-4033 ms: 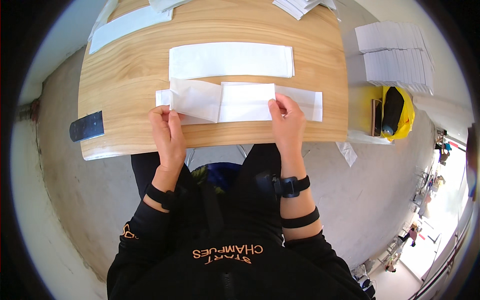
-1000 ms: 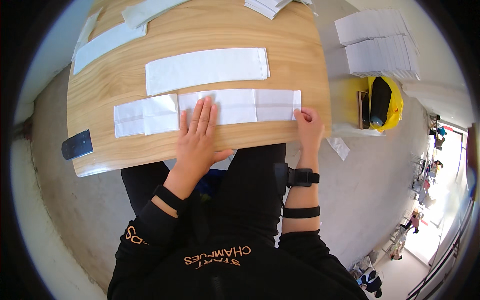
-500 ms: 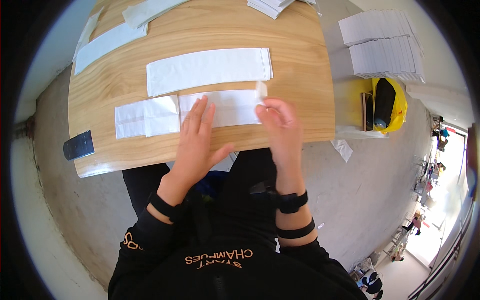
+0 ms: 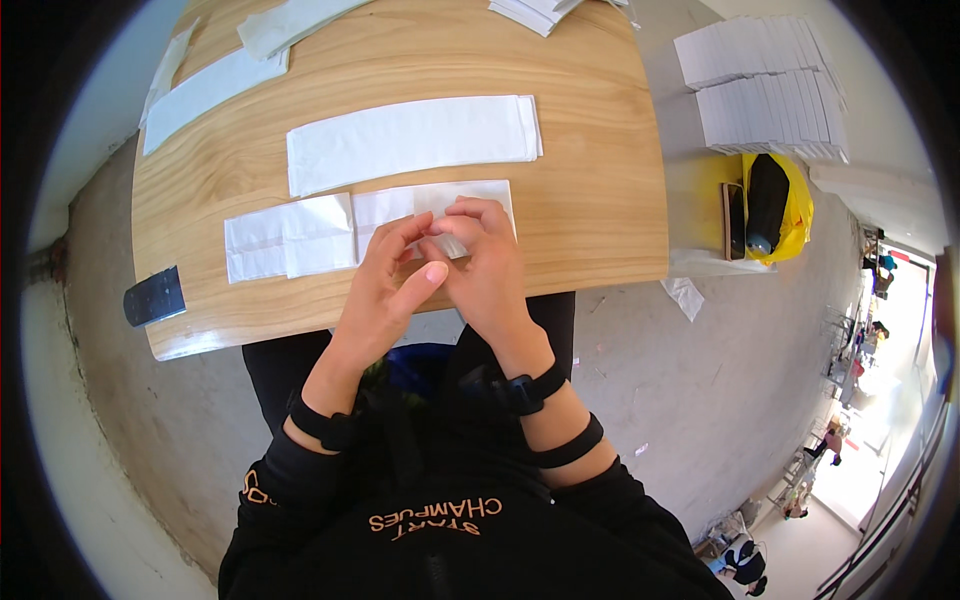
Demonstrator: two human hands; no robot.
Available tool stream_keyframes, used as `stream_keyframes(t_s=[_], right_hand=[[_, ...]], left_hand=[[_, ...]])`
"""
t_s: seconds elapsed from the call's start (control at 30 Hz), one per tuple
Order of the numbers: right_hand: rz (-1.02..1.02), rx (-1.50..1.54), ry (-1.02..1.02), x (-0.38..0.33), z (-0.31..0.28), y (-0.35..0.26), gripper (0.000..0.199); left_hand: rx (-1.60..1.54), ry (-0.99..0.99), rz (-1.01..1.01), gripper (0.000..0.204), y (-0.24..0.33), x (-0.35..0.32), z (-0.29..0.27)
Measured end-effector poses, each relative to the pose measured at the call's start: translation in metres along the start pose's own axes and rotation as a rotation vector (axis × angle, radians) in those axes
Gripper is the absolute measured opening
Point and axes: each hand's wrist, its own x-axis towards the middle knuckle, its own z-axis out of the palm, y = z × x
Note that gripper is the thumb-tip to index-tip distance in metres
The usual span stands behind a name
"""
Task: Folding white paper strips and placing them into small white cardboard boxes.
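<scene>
Two hands meet over the right half of a white strip

The white strip [image 4: 335, 232] lies lengthwise along the near side of the wooden table [image 4: 590, 225], a band of wood between it and the front edge. The left hand [image 4: 388, 285] is half curled over its middle, thumb apart from the fingers; the right hand [image 4: 488, 265] bends its fingers over the right end. Whether either grips the paper is hidden, so I cannot tell.

From the hands, layered white paper [image 4: 412, 142] lies at twelve o'clock across a narrow gap. At three o'clock a broad patch of wood gives room as far as the right edge, with a yellow bag [image 4: 797, 215] beyond. At nine o'clock a dark flat object [image 4: 155, 296] juts over the left edge
</scene>
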Motion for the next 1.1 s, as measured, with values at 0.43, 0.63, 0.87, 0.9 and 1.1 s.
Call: stream_keyframes(t_s=[0.43,0.63,0.87,0.9,1.1], right_hand=[[0.225,-0.140,0.101,0.006,-0.052,0.040,0.019],[0.201,-0.209,0.005,0.007,-0.050,0.039,0.022],[0.176,-0.261,-0.008,0.007,-0.048,0.040,0.023],[0.176,-0.261,-0.009,0.007,-0.048,0.040,0.023],[0.177,-0.244,0.003,0.007,-0.048,0.039,0.024]], left_hand=[[0.182,0.093,-0.101,0.059,0.010,0.005,-0.004],[0.217,0.114,-0.085,0.059,0.005,0.006,-0.003],[0.368,0.204,-0.007,0.057,0.006,0.001,-0.004],[0.497,0.248,0.074,0.057,0.005,-0.001,-0.004],[0.972,0.165,0.322,0.070,0.003,-0.013,0.014]])
